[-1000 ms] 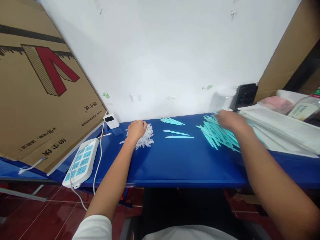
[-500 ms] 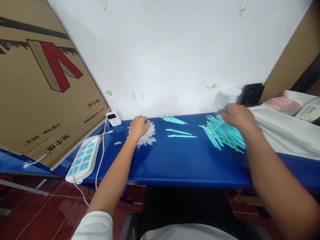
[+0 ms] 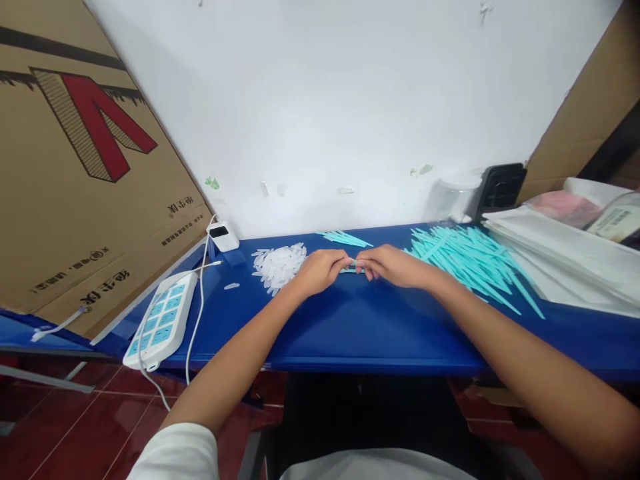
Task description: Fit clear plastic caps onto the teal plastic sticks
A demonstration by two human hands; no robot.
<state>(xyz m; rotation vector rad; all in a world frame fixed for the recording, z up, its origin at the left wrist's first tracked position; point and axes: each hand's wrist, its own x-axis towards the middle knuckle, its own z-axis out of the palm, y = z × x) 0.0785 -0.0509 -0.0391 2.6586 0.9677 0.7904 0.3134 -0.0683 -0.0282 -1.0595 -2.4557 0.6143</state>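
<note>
My left hand (image 3: 325, 269) and my right hand (image 3: 395, 265) meet fingertip to fingertip over the middle of the blue table. The right fingers are closed on a slim teal stick, mostly hidden by the hand. My left fingers pinch a small translucent white piece, barely showing between the fingertips. Left of the hands lies a pile of such white pieces (image 3: 277, 265). To the right spreads a heap of teal sticks (image 3: 460, 260). Behind the hands, several teal sticks (image 3: 345, 238) lie side by side near the wall; a bit of teal also shows just below the fingertips.
A white power strip (image 3: 165, 319) with cables and a small white device (image 3: 223, 237) are on the left, beside a large cardboard box (image 3: 100, 220). On the right are white sheets (image 3: 560, 267), a clear container (image 3: 455, 197) and a black object (image 3: 503, 190).
My right hand has come left from the teal heap to the middle, bringing a teal stick. My left hand has moved right, off the white pile, and the two hands now meet.
</note>
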